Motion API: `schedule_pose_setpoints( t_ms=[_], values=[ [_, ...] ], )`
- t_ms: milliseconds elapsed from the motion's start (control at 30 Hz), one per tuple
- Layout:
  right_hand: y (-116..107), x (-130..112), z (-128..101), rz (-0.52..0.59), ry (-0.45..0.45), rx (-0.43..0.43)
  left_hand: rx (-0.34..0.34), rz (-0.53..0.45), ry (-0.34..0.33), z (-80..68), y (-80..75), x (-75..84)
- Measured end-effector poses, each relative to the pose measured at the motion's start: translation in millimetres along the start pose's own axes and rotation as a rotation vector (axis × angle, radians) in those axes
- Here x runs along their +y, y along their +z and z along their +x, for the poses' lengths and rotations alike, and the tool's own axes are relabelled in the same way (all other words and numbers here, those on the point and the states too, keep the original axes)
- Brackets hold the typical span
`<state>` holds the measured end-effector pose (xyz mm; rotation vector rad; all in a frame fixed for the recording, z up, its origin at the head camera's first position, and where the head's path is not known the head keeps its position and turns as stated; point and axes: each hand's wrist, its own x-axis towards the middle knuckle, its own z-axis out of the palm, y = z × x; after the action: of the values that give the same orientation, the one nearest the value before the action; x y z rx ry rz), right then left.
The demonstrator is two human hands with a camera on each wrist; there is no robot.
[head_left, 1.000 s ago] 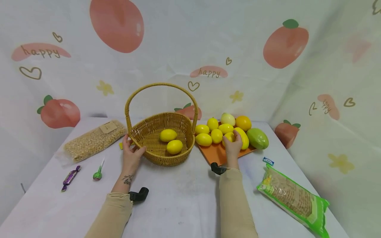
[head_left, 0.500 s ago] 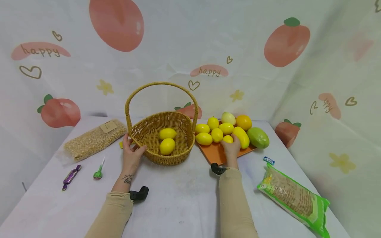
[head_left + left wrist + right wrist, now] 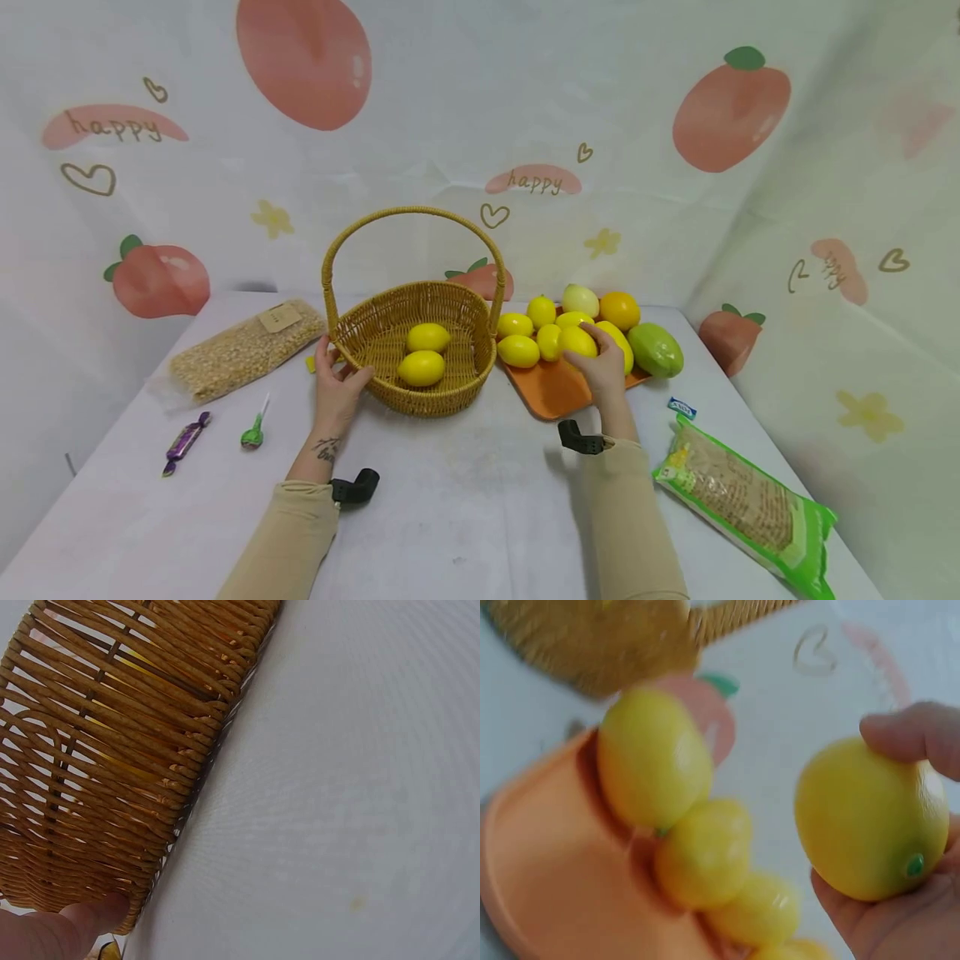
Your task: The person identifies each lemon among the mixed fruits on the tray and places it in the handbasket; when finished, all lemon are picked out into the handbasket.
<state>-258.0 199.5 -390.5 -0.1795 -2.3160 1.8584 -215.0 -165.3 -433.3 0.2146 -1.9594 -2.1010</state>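
The white cloth-covered surface (image 3: 465, 492) carries everything; on it the round woven wicker basket with a tall hoop handle (image 3: 450, 393) is set to the left of the flat orange tray (image 3: 551, 393), the two nearly touching, so that the basket lies leftward and slightly nearer than the tray's fruit pile; two yellow lemons (image 3: 422, 367) are already held inside the basket; the left hand (image 3: 335, 392) is pressed against the basket's near-left rim, thumb and fingers curled on the wicker, as is confirmed in the left wrist view by a fingertip at the weave (image 3: 90, 919); the right hand (image 3: 606, 367) is closer to the tray, and a small yellow lemon (image 3: 577, 341) is gripped in its curled fingers just above the pile, its long axis lying roughly left to right, its green stem dot seen in the right wrist view (image 3: 915, 864); compared with half a second ago, the lemon has been lifted clear of the tray, where it had been only covered by the hand, while the basket and the left hand have stayed put.
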Motion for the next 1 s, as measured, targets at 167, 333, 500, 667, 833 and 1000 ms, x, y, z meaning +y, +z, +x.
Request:
schedule_pose_setpoints(
  t_ms=[167, 333, 500, 667, 833, 1000],
  values=[
    [11.6, -19.6, -14.8, 0.102, -0.056, -0.213, 0.000, 0.007, -0.005, -0.1, 0.0, -0.1],
    [40.8, -35.1, -26.2, 0.182, -0.165, -0.459, 0.003, 0.017, -0.016, -1.1, 0.2, 0.4],
    [81.6, -53.2, -24.3, 0.189, -0.244, -0.636, 0.004, 0.024, -0.023, -0.8, -0.1, 1.8],
    [123.4, -75.7, -13.4, 0.169, -0.292, -0.732, 0.003, 0.016, -0.023, 0.0, -0.5, 2.4],
    [152.9, -91.4, -0.1, 0.168, -0.282, -0.788, 0.007, 0.008, -0.021, -0.8, 1.0, 2.0],
    [171.1, -100.0, 11.0, 0.154, -0.229, -0.818, 0.009, 0.001, -0.020, 0.1, 0.4, 2.1]
  ],
)
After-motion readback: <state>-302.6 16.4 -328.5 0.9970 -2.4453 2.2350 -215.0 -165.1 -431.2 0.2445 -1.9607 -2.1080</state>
